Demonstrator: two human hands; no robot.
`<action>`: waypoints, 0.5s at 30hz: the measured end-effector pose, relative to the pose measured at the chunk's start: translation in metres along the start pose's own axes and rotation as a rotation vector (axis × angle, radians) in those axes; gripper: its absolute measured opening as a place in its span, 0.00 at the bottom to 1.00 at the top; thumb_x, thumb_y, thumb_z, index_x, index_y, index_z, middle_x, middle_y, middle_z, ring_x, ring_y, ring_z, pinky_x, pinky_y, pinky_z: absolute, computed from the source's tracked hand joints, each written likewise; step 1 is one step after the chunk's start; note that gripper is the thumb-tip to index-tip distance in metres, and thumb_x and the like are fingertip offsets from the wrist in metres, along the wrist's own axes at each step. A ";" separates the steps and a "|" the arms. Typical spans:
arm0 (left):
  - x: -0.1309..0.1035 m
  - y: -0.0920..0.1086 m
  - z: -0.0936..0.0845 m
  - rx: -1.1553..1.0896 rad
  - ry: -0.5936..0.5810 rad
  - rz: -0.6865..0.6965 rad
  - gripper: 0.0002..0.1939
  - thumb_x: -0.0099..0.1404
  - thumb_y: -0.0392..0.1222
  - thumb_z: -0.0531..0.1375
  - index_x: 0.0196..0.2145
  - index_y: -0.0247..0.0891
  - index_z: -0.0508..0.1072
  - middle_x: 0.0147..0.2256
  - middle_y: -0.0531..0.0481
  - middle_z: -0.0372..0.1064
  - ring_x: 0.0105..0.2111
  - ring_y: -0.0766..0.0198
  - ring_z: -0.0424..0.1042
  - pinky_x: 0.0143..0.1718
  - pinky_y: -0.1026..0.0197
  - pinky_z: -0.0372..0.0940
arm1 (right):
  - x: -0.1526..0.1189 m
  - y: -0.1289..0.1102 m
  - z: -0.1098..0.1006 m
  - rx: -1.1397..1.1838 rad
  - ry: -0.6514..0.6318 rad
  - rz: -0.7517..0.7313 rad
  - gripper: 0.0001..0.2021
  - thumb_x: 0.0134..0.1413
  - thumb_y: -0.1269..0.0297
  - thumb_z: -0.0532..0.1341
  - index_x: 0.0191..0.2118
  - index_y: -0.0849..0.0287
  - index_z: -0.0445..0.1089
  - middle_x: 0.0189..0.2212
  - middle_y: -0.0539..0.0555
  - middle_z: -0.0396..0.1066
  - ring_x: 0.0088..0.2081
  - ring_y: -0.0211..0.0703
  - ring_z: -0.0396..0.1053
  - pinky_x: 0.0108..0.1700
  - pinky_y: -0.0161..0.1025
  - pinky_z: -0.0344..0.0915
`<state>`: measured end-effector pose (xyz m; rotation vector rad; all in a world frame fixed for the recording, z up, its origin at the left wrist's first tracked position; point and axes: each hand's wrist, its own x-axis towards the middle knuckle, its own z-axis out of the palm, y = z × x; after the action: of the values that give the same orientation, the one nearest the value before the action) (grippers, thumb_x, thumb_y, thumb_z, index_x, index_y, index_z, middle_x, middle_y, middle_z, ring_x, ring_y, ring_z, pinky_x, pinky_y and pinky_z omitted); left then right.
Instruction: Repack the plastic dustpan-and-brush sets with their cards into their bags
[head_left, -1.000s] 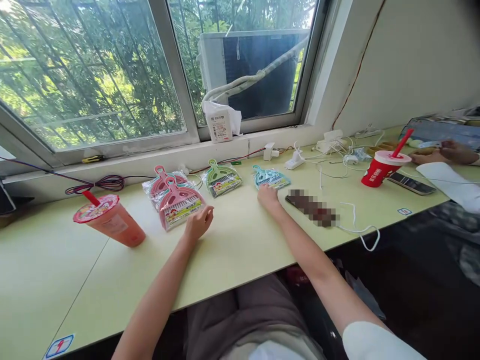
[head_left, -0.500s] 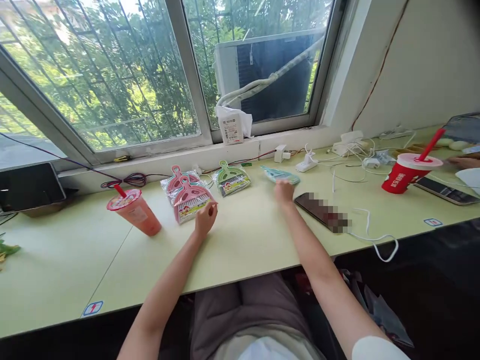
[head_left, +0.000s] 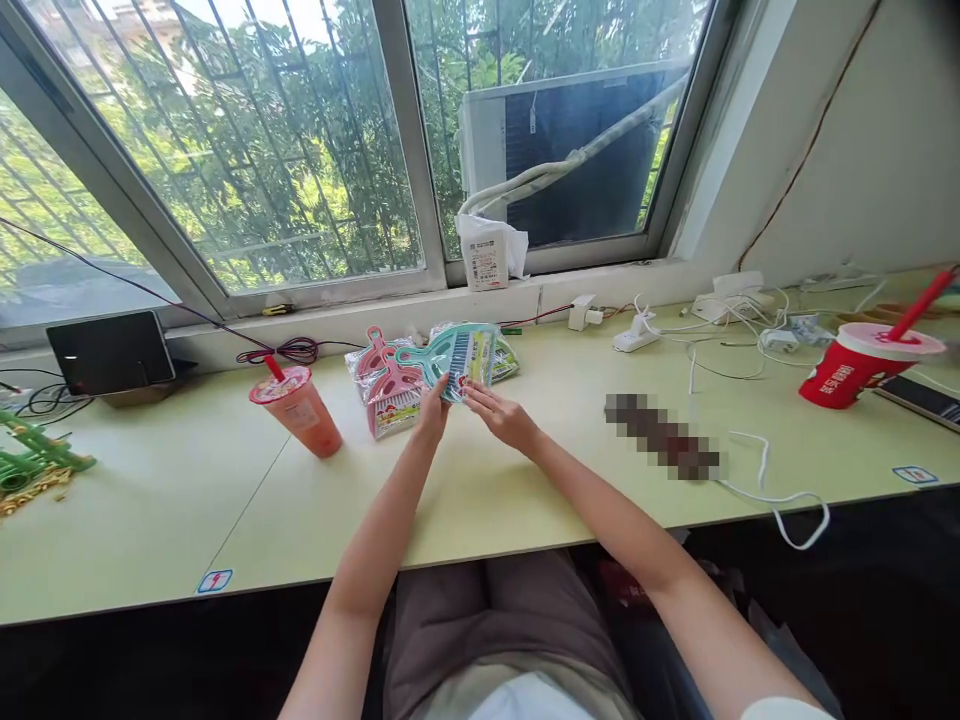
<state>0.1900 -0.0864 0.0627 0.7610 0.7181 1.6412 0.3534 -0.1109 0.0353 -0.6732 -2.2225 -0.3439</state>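
A teal mini dustpan and brush set (head_left: 474, 352) in clear wrapping is held up above the table, its handle pointing left. My left hand (head_left: 433, 405) is closed on its lower edge. At the lower right corner, my right hand (head_left: 504, 412) pinches the same set, fingers fairly straight across its front and the thumb hidden. Behind it on the table, two pink dustpan and brush sets (head_left: 394, 385) overlap each other. A green dustpan and brush set (head_left: 507, 362) is mostly covered by the teal one.
An orange-pink drink cup (head_left: 304, 415) stands left of the sets. To the right are a blurred-out phone (head_left: 660, 435), a white cable (head_left: 799, 497) and a red cup (head_left: 840, 370). A tablet (head_left: 111, 352) leans at the back left, near green bamboo-like pieces (head_left: 37, 455).
My right hand has brought the teal set from the right side of the table to the middle and raised it. My left hand has moved up and taken hold of it too.
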 end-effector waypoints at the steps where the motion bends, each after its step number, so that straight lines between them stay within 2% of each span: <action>1: 0.002 0.001 -0.008 -0.001 0.069 -0.011 0.15 0.51 0.38 0.68 0.37 0.36 0.72 0.29 0.54 0.73 0.25 0.70 0.72 0.27 0.69 0.65 | 0.001 -0.003 0.002 -0.004 -0.024 -0.014 0.18 0.66 0.70 0.47 0.55 0.59 0.67 0.59 0.57 0.64 0.62 0.43 0.59 0.58 0.41 0.61; 3: 0.005 0.003 -0.022 0.004 0.139 -0.046 0.12 0.51 0.35 0.68 0.34 0.35 0.72 0.27 0.54 0.73 0.23 0.71 0.71 0.24 0.69 0.64 | 0.002 -0.003 0.002 -0.045 -0.051 0.052 0.16 0.66 0.64 0.49 0.51 0.60 0.69 0.58 0.60 0.64 0.59 0.47 0.62 0.56 0.44 0.62; 5: 0.006 0.005 -0.031 0.016 0.161 -0.058 0.12 0.52 0.35 0.67 0.35 0.35 0.72 0.27 0.54 0.73 0.23 0.70 0.71 0.24 0.69 0.65 | 0.001 0.003 0.001 -0.124 -0.045 0.197 0.15 0.66 0.62 0.50 0.46 0.61 0.71 0.56 0.64 0.66 0.56 0.51 0.64 0.54 0.48 0.61; 9: 0.006 0.007 -0.034 0.029 0.105 -0.052 0.16 0.52 0.36 0.67 0.39 0.36 0.72 0.32 0.53 0.75 0.27 0.68 0.73 0.27 0.67 0.68 | -0.005 0.023 -0.003 -0.220 0.044 0.467 0.15 0.65 0.63 0.49 0.42 0.62 0.72 0.50 0.65 0.68 0.50 0.53 0.65 0.48 0.48 0.60; 12: 0.007 0.006 -0.034 0.059 0.070 -0.072 0.18 0.53 0.39 0.67 0.42 0.37 0.71 0.33 0.52 0.75 0.27 0.68 0.73 0.26 0.67 0.66 | -0.011 0.033 -0.010 -0.213 0.078 0.450 0.15 0.66 0.63 0.48 0.45 0.60 0.70 0.46 0.63 0.68 0.45 0.48 0.66 0.44 0.43 0.60; 15: 0.007 0.000 -0.034 0.109 0.051 -0.050 0.20 0.55 0.41 0.65 0.46 0.39 0.69 0.37 0.52 0.75 0.30 0.67 0.73 0.26 0.67 0.65 | -0.010 0.029 -0.016 -0.245 0.022 0.295 0.14 0.65 0.65 0.47 0.48 0.59 0.68 0.46 0.61 0.68 0.44 0.47 0.66 0.44 0.42 0.58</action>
<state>0.1615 -0.0819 0.0429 0.7751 0.8618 1.5906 0.3856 -0.0974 0.0395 -1.1081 -2.0393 -0.4739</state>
